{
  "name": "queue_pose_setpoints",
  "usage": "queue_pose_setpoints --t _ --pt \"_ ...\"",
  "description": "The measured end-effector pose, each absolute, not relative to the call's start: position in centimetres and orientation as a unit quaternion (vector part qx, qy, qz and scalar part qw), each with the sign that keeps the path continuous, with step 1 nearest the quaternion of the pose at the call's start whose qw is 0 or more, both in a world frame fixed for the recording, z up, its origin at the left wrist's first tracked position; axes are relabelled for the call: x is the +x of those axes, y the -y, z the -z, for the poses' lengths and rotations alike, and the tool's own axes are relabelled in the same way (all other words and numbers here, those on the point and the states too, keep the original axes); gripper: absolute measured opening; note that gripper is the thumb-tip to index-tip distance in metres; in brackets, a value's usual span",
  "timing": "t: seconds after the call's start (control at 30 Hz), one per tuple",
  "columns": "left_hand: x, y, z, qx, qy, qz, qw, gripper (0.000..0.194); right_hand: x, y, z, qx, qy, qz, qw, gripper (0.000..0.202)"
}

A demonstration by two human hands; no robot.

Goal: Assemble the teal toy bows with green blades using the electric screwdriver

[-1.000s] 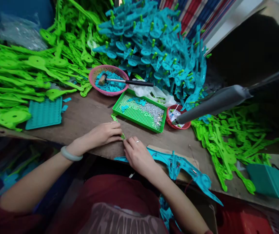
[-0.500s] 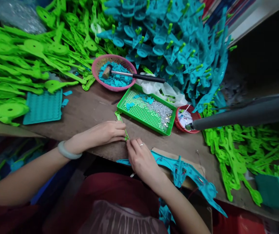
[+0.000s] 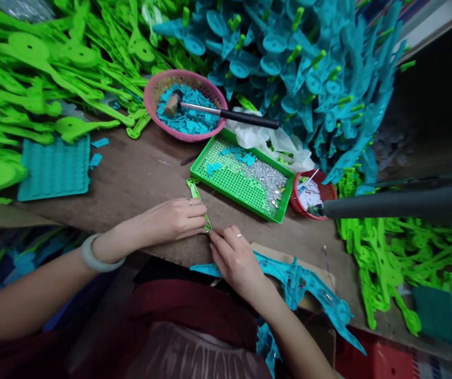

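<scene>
In the head view, the left hand (image 3: pixel 178 218) is holding a narrow green plastic piece (image 3: pixel 197 193), its fingers closing over the middle of the piece. The right hand (image 3: pixel 237 258) is keeping its thumb and forefinger close together at the near end of that piece; whether they are gripping it cannot be told. The piece is lying at a slant over the wooden table (image 3: pixel 131 181), its far end showing beyond the left fingers, near the green perforated tray (image 3: pixel 232 188). That tray is holding small silvery parts and blue bits. Behind it, a pink basket (image 3: pixel 153 113) is containing blue plastic pieces, with the head of a hammer (image 3: pixel 229 114) resting on them and the handle extending past the rim. A red basket (image 3: pixel 296 202) is standing just beside the tray, holding white pieces. A long blue plastic frame (image 3: pixel 321 287) is lying along the front edge, partly on cardboard (image 3: pixel 275 253), with the right hand and forearm crossing it. Green plastic parts (image 3: pixel 38 55) are lying heaped at the left, near a teal ribbed tray (image 3: pixel 54 168), and a blue pile (image 3: pixel 289 63) is rising behind the baskets.
</scene>
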State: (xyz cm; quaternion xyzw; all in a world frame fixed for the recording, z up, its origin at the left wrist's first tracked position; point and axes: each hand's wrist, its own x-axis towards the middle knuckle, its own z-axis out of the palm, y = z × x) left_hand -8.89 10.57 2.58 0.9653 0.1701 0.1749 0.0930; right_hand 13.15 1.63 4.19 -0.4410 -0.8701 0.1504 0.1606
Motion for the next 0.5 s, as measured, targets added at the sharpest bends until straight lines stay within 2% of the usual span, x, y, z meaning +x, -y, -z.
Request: queue_pose_setpoints --t 0.17,0.5 --pt "-8.6 -10.3 -2.8 0.963 -0.173 -0.187 0.087 0.024 13.0 -1.6 -4.5 -0.434 0.879 -0.143 0.132 0.03" --pt "-8.2 -10.6 -3.7 0.967 -0.178 -0.158 0.09 0.023 13.3 -1.7 -4.2 -0.422 0.89 -0.128 0.114 0.029"
